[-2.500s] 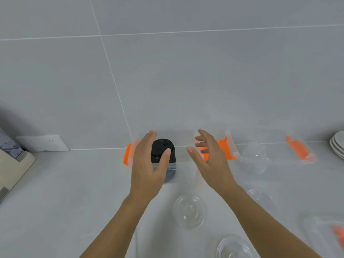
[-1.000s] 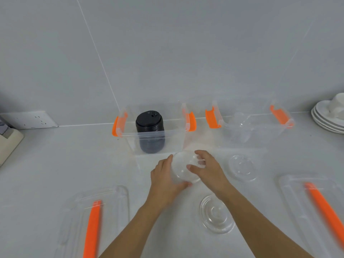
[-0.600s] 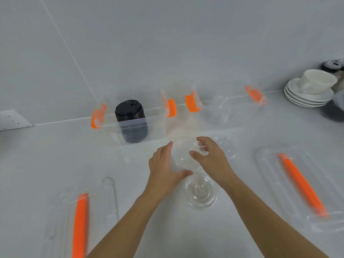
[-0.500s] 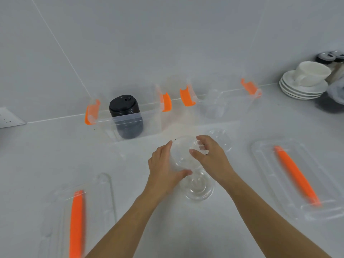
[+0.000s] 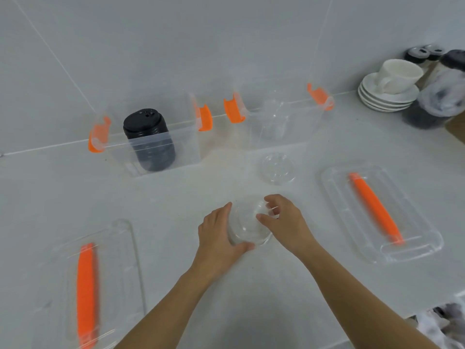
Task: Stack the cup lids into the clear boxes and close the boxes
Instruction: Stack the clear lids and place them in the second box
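Both hands close on clear lids (image 5: pixel 249 226) low over the counter (image 5: pixel 176 202): the left hand (image 5: pixel 219 238) cups the near-left rim with the thumb under the front edge, and the right hand (image 5: pixel 284 222) pinches the far-right rim between fingers and thumb. It looks like one domed lid set onto another, though how many are nested there cannot be told. These should be very light, thin and springy, slick to bare skin and easy to dent or crack at the dome, so the rim, taken from opposite sides, is the sound place to hold. One more loose lid (image 5: pixel 277 168) lies beyond, just before the right box (image 5: pixel 284 117), which holds some clear lids already. The left box (image 5: pixel 151 144) holds a stack of black lids (image 5: pixel 148 139). Both boxes stand open against the wall, their covers, left cover (image 5: pixel 85 285) and right cover (image 5: pixel 377 212), flat on the counter at either side.
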`<action>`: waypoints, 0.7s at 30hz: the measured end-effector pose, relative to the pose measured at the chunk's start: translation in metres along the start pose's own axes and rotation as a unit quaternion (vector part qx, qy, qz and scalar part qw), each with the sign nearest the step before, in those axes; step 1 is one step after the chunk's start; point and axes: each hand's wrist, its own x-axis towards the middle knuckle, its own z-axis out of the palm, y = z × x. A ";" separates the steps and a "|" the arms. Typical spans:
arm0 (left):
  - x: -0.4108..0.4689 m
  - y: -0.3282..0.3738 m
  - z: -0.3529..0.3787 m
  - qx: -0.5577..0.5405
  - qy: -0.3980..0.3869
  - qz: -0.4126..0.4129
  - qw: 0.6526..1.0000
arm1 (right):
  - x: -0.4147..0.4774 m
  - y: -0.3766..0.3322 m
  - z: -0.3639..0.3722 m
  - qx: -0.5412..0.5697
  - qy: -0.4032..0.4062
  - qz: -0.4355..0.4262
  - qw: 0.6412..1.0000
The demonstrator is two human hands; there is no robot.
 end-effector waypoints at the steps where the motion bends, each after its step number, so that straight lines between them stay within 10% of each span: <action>1: -0.001 -0.002 0.002 -0.001 -0.003 -0.006 1.000 | 0.000 0.002 0.001 -0.002 -0.003 0.002 1.000; 21: -0.007 -0.014 0.012 0.048 0.014 -0.086 0.995 | 0.003 -0.001 0.012 -0.169 -0.046 0.057 0.983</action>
